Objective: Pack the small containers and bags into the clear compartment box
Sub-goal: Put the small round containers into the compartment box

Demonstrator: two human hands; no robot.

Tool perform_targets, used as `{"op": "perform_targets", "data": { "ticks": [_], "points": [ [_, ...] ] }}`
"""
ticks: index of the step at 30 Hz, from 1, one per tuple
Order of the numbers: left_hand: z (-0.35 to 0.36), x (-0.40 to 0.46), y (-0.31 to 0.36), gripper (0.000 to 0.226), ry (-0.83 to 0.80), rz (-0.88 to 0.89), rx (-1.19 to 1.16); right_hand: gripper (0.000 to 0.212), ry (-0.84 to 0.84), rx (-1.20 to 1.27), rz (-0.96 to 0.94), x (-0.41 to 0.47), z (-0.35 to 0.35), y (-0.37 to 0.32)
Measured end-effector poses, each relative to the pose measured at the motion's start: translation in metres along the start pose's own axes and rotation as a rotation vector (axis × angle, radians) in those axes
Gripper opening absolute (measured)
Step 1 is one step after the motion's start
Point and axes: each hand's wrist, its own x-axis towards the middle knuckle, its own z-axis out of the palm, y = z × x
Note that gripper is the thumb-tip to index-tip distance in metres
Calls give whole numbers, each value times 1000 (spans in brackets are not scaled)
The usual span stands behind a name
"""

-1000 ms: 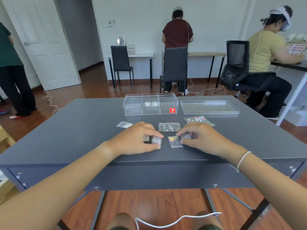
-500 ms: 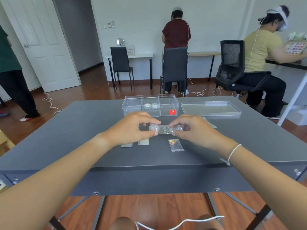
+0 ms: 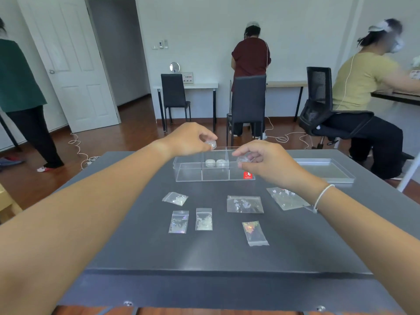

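On the gray table [image 3: 136, 235], 6 bags [image 3: 245, 204] lie before the compartment box [image 3: 188, 172]; each hand's grip pinches 1 container.

Soft, even daylight fills the room; wide-angle distortion bends the edges, and motion blur smears the seated person [image 3: 372, 71] at right.

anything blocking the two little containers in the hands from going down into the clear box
Nothing visible. The clear compartment box is open-topped, its lid lying to its right. Left hand and right hand each hold a small container above it.
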Motion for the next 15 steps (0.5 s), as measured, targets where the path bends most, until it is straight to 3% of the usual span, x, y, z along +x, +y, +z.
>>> {"op": "perform_targets", "data": {
  "ticks": [5, 15],
  "points": [
    [10, 25, -7, 20, -221, -68, 111, 21, -6, -26, 14, 16, -4, 8],
    [29, 48, -12, 11, -365, -85, 210, 17, -9, -7, 13, 30, -6, 18]
  ]
}}
